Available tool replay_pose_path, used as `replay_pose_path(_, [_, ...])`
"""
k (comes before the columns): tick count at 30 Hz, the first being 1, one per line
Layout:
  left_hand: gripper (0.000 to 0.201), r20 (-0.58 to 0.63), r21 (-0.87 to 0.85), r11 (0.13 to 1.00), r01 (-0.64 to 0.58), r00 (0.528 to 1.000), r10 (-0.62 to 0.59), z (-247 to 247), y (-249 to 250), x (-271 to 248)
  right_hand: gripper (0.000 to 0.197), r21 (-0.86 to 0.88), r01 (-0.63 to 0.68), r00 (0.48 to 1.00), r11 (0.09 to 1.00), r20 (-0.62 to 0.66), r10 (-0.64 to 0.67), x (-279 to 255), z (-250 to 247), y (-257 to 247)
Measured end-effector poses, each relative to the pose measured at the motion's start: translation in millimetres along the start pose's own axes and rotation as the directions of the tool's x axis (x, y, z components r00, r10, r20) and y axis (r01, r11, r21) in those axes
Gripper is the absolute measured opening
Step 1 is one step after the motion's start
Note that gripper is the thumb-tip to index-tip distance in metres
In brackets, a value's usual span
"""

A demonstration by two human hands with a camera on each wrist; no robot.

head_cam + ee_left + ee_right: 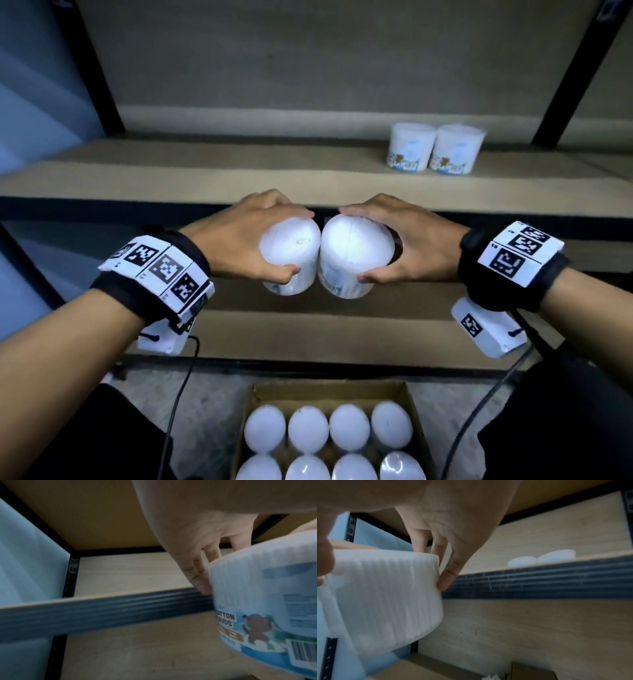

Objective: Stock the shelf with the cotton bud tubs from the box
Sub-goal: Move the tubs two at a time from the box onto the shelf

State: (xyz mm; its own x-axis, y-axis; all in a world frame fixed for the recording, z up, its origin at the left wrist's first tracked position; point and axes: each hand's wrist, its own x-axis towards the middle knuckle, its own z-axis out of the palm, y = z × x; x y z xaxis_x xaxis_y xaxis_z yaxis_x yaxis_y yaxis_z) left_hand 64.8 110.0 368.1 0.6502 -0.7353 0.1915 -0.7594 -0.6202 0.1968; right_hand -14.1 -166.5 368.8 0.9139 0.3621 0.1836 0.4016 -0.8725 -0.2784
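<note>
My left hand [236, 236] and right hand [407, 240] each clamp fingers round a cotton bud tub [291, 257], side by side above the box [416, 414]. I'd set both upright on the shelf [239, 174], left of the two tubs [435, 149] at far right.

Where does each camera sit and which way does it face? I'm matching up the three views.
Head: worn on the head, looking forward and down at the shelf and the box; shows both forearms, the left hand and the right hand.
Left wrist: under the left hand, looking along the fingers at the left tub.
Right wrist: under the right hand, looking along the fingers at the right tub.
Shared: head and right wrist both show the two shelved tubs.
</note>
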Motion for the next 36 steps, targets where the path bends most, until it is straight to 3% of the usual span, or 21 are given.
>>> replay_pose_path(12, [0.079, -0.160, 0.031, 0.999, -0.032, 0.986, 0.037, -81.0, -0.2, 51.6, 0.087, 0.036, -0.084, 0.983, 0.996, -0.159, 0.089, 29.8, -81.2, -2.2])
replay_pose_path(22, [0.071, -0.123, -0.032, 0.999, 0.016, 0.992, -0.019, -93.3, -7.8, 91.1, 0.081, 0.048, -0.161, 0.972, 0.986, -0.165, 0.167, 64.5, -95.4, 17.1])
replay_pose_path(30, [0.080, -0.063, -0.018, 0.997, 0.075, 0.995, -0.076, -85.7, -21.3, 112.6, 0.083, 0.080, -0.216, 0.968, 0.973, -0.115, 0.225, 80.6, -95.3, 27.4])
replay_pose_path(36, [0.063, -0.059, -0.027, 0.998, 0.057, 0.997, -0.059, -76.7, -26.7, 117.0, 0.081, 0.071, -0.252, 0.962, 0.965, -0.091, 0.258, 82.6, -87.3, 29.5])
